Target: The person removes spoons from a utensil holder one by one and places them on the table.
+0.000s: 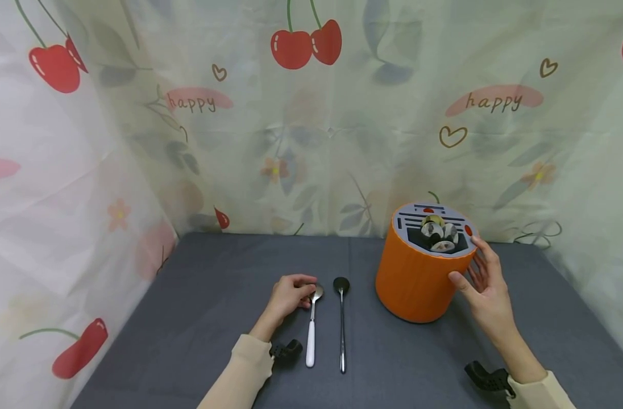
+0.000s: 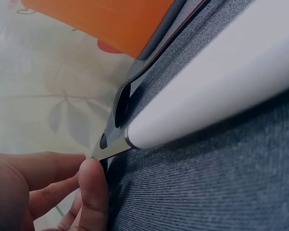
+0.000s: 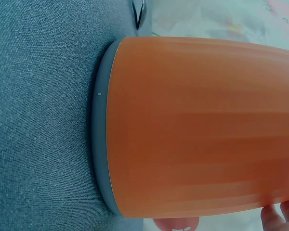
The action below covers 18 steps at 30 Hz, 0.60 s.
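Note:
My left hand (image 1: 290, 295) pinches the metal bowl end of a white-handled spoon (image 1: 310, 341) between thumb and fingertips. The spoon lies along the table with its handle toward me. To its right is a long metal spoon (image 1: 342, 329) with a dark round bowl, untouched. My right hand (image 1: 487, 292) rests against the right side of an orange cylindrical holder (image 1: 419, 284), thumb on the front and forefinger near the top rim. The holder stands upright; its grey slotted top has a dark opening with several rounded black-and-white pieces (image 1: 441, 234). Only some right fingertips (image 3: 272, 219) show in the right wrist view.
A dark grey cloth (image 1: 229, 267) covers the table. Behind and on the left hangs a pale curtain (image 1: 311, 142) printed with cherries and leaves, meeting the table's back edge. Black wrist devices (image 1: 487, 376) are strapped at both cream sleeves.

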### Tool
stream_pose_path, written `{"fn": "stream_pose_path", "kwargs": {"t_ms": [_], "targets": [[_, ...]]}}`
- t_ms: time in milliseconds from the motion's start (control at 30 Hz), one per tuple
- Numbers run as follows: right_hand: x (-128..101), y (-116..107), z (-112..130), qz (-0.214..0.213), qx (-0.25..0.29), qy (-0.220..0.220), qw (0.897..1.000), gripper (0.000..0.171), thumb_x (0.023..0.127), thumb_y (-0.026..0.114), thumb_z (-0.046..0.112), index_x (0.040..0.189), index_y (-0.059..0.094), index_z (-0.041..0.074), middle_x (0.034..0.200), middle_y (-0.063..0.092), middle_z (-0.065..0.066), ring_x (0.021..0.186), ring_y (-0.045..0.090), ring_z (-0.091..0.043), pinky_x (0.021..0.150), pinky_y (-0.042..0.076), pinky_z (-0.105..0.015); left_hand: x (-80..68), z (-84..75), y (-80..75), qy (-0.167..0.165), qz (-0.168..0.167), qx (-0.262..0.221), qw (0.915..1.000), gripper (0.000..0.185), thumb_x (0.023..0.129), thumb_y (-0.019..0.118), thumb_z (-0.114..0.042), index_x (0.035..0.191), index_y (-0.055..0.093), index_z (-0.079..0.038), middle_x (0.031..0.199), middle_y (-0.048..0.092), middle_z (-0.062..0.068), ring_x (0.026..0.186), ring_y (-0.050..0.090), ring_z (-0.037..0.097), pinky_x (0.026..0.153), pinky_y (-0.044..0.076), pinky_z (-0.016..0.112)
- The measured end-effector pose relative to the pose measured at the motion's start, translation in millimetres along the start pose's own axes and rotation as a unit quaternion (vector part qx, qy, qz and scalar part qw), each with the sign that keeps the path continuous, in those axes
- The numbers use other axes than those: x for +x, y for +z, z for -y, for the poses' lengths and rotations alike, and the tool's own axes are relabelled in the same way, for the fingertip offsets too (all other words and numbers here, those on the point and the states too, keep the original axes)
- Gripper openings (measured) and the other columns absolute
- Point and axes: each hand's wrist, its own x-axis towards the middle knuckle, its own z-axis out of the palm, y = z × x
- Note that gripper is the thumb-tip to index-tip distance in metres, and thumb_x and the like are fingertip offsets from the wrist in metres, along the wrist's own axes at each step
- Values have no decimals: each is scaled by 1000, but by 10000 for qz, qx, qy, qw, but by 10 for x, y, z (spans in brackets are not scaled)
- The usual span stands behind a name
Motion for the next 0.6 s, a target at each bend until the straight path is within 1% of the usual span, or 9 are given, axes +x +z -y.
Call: {"fn": "stream_pose_path", "kwargs": {"t_ms": [167, 400, 500, 600], "targets": [[0, 4, -1, -7, 69, -48, 10000, 82, 101, 62, -7, 167, 23, 22, 169, 20, -6, 152, 30, -13, 116, 28, -12, 4, -12, -7, 76, -187, 25, 9998, 23, 99, 66, -4, 120, 75, 2, 85, 68, 8, 62, 62, 9, 60, 60, 26], [15, -3, 12, -18, 44, -27, 10000, 80, 102, 62, -5, 167, 23, 23, 169, 22, -6, 151, 31, -11, 116, 29, -12, 29, -50, -5, 414, -409, 35, 9983, 23, 101, 66, -7, 120, 76, -1, 92, 71, 12, 62, 65, 8, 61, 60, 26], [12, -5, 17, -23, 62, -22, 10000, 80, 102, 62, -5, 167, 24, 23, 169, 22, -6, 151, 31, -11, 116, 29, -12, 32, -49, 6, 553, -427, -63, 9975, 22, 101, 66, -7, 120, 76, -1, 95, 70, 14, 64, 67, 9, 63, 61, 27], [-1, -2, 6, 21, 142, -61, 9999, 80, 102, 61, -7, 167, 24, 22, 169, 21, -5, 151, 31, -11, 116, 29, -12, 12, -39, 13, 610, -482, -187, 9968, 21, 101, 66, -7, 119, 77, -1, 96, 69, 15, 64, 67, 11, 64, 61, 29]]}}
